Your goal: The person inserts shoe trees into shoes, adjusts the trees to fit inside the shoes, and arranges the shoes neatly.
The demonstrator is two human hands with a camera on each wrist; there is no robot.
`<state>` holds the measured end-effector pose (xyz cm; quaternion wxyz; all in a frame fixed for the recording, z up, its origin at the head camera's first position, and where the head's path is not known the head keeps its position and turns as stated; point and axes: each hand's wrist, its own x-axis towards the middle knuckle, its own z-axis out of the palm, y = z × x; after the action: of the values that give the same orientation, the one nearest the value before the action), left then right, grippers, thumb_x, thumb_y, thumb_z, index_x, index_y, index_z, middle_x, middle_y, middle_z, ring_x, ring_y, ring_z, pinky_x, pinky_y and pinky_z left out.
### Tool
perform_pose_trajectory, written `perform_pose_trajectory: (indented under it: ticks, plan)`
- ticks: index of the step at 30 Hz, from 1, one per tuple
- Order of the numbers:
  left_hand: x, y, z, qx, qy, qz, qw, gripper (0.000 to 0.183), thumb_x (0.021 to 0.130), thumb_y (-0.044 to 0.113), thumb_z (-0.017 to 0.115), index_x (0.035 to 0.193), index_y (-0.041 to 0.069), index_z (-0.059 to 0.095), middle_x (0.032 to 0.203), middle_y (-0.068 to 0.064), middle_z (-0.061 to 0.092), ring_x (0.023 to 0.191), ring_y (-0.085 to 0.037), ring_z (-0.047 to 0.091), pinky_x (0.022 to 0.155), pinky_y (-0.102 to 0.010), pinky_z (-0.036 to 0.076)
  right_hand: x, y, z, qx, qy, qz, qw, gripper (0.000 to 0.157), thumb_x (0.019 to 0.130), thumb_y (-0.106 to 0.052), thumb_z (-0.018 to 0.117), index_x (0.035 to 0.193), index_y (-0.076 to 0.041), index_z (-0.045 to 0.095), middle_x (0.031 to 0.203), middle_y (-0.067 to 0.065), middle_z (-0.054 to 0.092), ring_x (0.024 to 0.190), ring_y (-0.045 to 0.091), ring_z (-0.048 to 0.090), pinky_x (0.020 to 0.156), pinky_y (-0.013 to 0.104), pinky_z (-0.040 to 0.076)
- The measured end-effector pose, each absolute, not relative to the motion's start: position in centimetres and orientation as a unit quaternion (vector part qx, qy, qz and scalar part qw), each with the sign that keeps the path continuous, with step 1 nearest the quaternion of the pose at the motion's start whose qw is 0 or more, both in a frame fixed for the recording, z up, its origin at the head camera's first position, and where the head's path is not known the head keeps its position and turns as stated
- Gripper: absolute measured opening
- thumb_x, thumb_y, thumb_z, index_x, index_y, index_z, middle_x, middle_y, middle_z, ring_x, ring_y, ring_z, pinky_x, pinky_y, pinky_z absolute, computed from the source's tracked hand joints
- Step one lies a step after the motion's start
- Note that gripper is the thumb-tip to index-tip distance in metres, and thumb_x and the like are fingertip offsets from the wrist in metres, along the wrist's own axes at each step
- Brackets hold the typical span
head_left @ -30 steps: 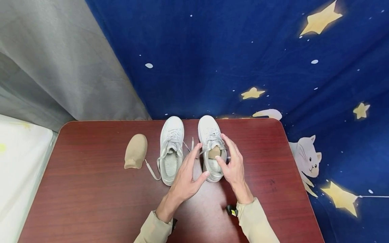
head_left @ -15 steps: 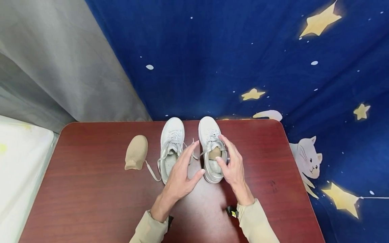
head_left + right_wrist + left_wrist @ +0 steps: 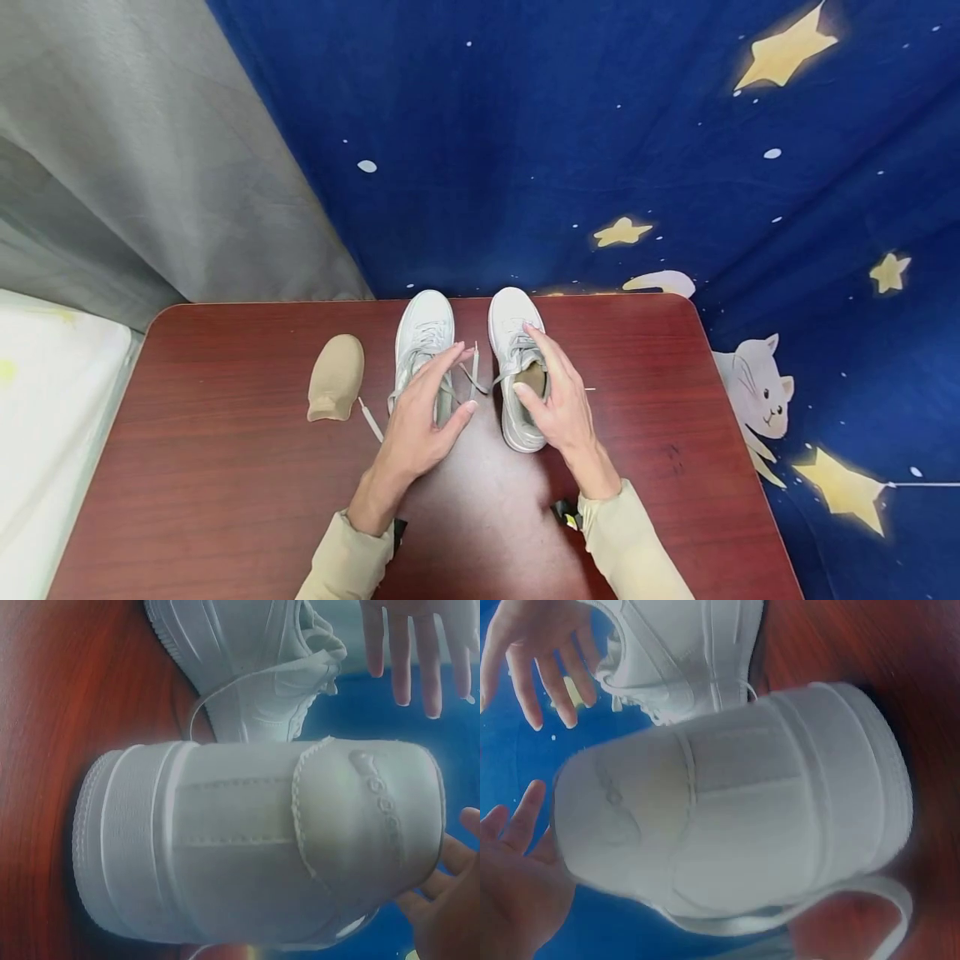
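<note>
Two white sneakers stand side by side, toes toward the far edge. Over the left sneaker (image 3: 424, 321) is my left hand (image 3: 411, 429), fingers straight and thumb apart, hiding much of its opening. My right hand (image 3: 564, 412) reaches over the right sneaker (image 3: 517, 312) with fingers extended and thumb over the opening; whether it touches the shoe, I cannot tell. Inside that opening shows a tan piece (image 3: 531, 379). A similar tan, oval toe-shaped piece (image 3: 335, 377) lies left of the shoes. Both wrist views show a sneaker heel, the left heel (image 3: 735, 802) and the right heel (image 3: 247, 840).
The sneakers stand on a reddish-brown table (image 3: 225, 467), close to its far edge. Loose lace ends, including one white lace (image 3: 371, 419), lie beside them. A blue star-patterned curtain (image 3: 487, 167) and a grey curtain (image 3: 150, 150) hang behind.
My left hand has moved left, from between the sneakers to over the left one. My right hand has shifted slightly left and forward over the right sneaker. The shoes stay put.
</note>
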<state>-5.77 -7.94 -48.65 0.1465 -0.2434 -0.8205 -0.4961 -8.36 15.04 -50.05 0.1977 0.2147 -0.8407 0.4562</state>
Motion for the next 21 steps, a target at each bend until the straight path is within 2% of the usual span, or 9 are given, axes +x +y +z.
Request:
perform_pose_trajectory:
  ticks: [3, 7, 9, 14, 21]
  plan:
    - [-5.8, -8.4, -48.7, -0.233, -0.821, -0.5, 0.144, 0.074, 0.086, 0.016, 0.071, 0.152, 0.015, 0.039, 0.14, 0.001, 0.057, 0.134, -0.02, 0.048, 0.112, -0.033, 0.033, -8.3, 15.0, -50.0, 0.211, -0.843, 0.457, 0.191, 0.075, 0.091, -0.05, 0.062, 0.151, -0.009, 0.042, 0.149, 0.007, 0.048, 0.136, 0.025, 0.045, 0.113, 0.034, 0.032]
    - [-5.6, -8.9, -49.0, -0.224, -0.822, -0.503, 0.145, 0.074, 0.085, 0.014, 0.072, 0.152, 0.015, 0.04, 0.139, 0.002, 0.059, 0.133, -0.019, 0.049, 0.111, -0.031, 0.033, -8.3, 14.9, -49.8, 0.206, -0.844, 0.462, 0.177, 0.079, 0.082, -0.031, 0.074, 0.151, -0.01, 0.042, 0.15, 0.005, 0.047, 0.137, 0.023, 0.045, 0.114, 0.035, 0.032]
    - [-5.6, -9.2, -49.2, -0.222, -0.823, -0.502, 0.149, 0.071, 0.087, 0.017, 0.071, 0.151, 0.014, 0.041, 0.139, 0.002, 0.059, 0.133, -0.019, 0.049, 0.112, -0.03, 0.033, -8.3, 14.7, -49.6, 0.203, -0.847, 0.459, 0.172, 0.081, 0.079, -0.028, 0.076, 0.151, -0.011, 0.042, 0.149, 0.004, 0.047, 0.136, 0.022, 0.046, 0.113, 0.035, 0.033]
    - [-5.4, -9.9, -49.5, -0.211, -0.827, -0.496, 0.163, 0.065, 0.089, 0.021, 0.069, 0.148, 0.012, 0.045, 0.138, 0.001, 0.059, 0.132, -0.02, 0.049, 0.112, -0.03, 0.032, -8.2, 14.2, -49.5, 0.207, -0.849, 0.458, 0.165, 0.081, 0.081, -0.033, 0.078, 0.15, -0.012, 0.043, 0.149, 0.004, 0.048, 0.136, 0.022, 0.046, 0.113, 0.035, 0.034]
    - [-5.6, -10.9, -50.0, -0.2, -0.827, -0.493, 0.183, 0.062, 0.087, 0.018, 0.07, 0.145, 0.01, 0.05, 0.136, -0.002, 0.06, 0.131, -0.022, 0.05, 0.113, -0.029, 0.032, -8.7, 13.7, -49.4, 0.238, -0.841, 0.456, 0.167, 0.076, 0.086, -0.046, 0.073, 0.145, -0.004, 0.049, 0.151, 0.006, 0.047, 0.138, 0.025, 0.043, 0.114, 0.034, 0.032]
